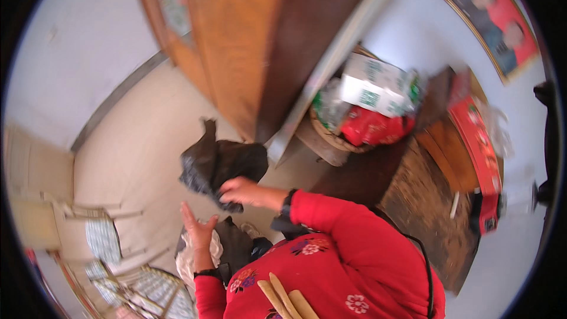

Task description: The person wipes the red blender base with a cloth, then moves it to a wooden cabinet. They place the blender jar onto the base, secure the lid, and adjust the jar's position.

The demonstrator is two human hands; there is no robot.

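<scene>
My right hand (241, 192) is closed on the lower edge of a crumpled black plastic bag (221, 162), which hangs out over the floor in front of me. My left hand (199, 227) is just below and left of the bag, thumb and fingers apart, holding nothing. Beneath the hands is a dark bag or container (235, 242), partly hidden, with whitish crumpled material (188, 260) beside it. At the lower edge, against my red top, are three pale tan sticks (286, 298); what keeps them there is out of sight.
A wooden door (236, 29) rises ahead. A basket (331, 136) to the right holds plastic packages, one red (378, 127). Further right is a worn wooden table (425, 212) with a red box (475, 142). Chairs with patterned seats (103, 241) stand at lower left.
</scene>
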